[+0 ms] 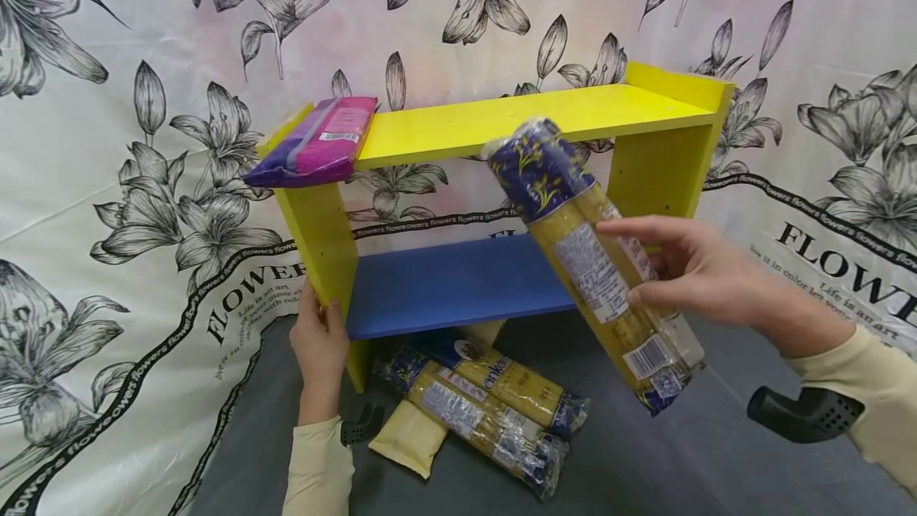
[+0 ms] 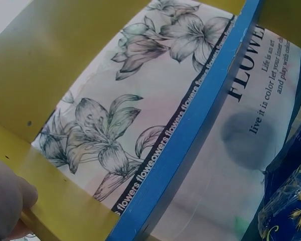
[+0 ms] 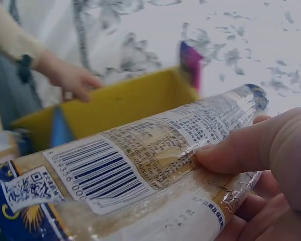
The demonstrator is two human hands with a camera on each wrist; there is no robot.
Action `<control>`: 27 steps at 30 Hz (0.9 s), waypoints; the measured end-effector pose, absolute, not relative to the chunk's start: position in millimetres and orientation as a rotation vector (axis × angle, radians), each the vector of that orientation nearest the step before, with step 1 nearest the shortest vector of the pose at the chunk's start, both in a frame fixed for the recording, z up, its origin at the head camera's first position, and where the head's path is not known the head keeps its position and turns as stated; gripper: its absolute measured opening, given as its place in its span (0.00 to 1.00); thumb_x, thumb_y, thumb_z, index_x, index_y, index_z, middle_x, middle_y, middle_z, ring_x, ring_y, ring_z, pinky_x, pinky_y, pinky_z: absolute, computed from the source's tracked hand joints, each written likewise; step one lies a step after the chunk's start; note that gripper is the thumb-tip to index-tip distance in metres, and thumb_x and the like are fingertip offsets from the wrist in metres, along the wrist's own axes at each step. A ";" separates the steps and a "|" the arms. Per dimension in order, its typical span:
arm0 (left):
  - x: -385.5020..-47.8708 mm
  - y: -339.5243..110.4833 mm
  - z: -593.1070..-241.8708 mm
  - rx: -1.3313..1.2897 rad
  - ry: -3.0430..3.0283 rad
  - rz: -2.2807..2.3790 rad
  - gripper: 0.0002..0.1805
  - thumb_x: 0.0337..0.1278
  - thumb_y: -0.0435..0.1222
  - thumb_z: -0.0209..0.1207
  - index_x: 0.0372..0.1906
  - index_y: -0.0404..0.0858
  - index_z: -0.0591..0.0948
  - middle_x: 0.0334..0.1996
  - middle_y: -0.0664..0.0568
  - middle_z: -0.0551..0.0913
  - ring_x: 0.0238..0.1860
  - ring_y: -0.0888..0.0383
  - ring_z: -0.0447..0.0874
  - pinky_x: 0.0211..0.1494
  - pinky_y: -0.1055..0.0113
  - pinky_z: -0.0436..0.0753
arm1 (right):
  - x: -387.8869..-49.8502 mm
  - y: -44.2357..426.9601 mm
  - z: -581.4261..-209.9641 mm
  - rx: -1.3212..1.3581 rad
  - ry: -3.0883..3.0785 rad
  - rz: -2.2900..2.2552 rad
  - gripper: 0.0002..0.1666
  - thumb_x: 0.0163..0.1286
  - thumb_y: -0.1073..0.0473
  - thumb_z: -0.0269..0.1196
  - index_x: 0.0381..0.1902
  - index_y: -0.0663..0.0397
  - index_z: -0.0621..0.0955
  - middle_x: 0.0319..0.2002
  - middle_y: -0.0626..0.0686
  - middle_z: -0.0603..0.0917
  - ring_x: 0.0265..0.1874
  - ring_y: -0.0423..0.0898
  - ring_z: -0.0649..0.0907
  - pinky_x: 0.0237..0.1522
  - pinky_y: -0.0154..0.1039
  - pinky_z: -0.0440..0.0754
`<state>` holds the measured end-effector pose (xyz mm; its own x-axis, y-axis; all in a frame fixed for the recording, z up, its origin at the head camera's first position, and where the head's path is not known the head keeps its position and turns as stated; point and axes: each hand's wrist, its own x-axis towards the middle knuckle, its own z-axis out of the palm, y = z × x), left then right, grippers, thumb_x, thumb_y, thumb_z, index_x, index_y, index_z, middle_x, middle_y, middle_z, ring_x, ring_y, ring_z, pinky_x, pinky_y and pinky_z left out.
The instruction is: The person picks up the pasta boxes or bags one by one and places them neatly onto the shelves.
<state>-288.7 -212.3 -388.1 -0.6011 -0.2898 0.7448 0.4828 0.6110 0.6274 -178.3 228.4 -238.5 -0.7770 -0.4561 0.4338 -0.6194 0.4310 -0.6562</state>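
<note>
My right hand (image 1: 691,269) grips a packet of spaghetti (image 1: 573,245) by its side, holding it tilted in the air before the shelf's right half. In the right wrist view the thumb presses on the spaghetti packet's (image 3: 155,155) label, above a barcode. With my left hand (image 1: 320,341) I hold the left side panel of a yellow shelf unit (image 1: 318,245), which has a blue middle board (image 1: 458,281). The left wrist view shows part of the left hand (image 2: 10,201) at the yellow panel's edge. Its other fingers are hidden behind the panel there.
A pink and purple packet (image 1: 322,142) lies on the left end of the top board. Below the blue board, two more spaghetti packets (image 1: 473,420) lie on the grey table (image 1: 645,460) with a cream-coloured packet (image 1: 410,438). Behind hangs a flower-printed cloth (image 1: 179,38).
</note>
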 end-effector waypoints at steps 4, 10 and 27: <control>-290.3 -213.0 -387.2 -0.162 -1.932 -1.053 0.27 0.71 0.28 0.54 0.73 0.35 0.70 0.39 0.26 0.86 0.24 0.35 0.85 0.25 0.49 0.78 | -189.7 241.4 -206.8 0.784 -2.473 1.377 0.49 0.63 0.81 0.63 0.76 0.38 0.69 0.55 0.39 0.82 0.41 0.42 0.89 0.35 0.40 0.89; -291.0 -215.2 -385.9 -0.159 -1.926 -1.051 0.26 0.71 0.28 0.54 0.72 0.36 0.71 0.37 0.27 0.86 0.24 0.36 0.85 0.25 0.52 0.78 | -216.3 240.4 -163.7 0.578 -2.271 1.887 0.48 0.64 0.82 0.61 0.76 0.38 0.69 0.60 0.48 0.79 0.48 0.45 0.86 0.38 0.42 0.89; -291.1 -211.3 -392.5 -0.174 -1.917 -1.086 0.27 0.71 0.27 0.54 0.73 0.36 0.70 0.44 0.26 0.86 0.31 0.33 0.88 0.28 0.46 0.81 | -277.0 203.6 -90.7 -0.006 -2.102 2.493 0.47 0.75 0.70 0.57 0.79 0.21 0.58 0.84 0.43 0.46 0.77 0.50 0.65 0.46 0.42 0.89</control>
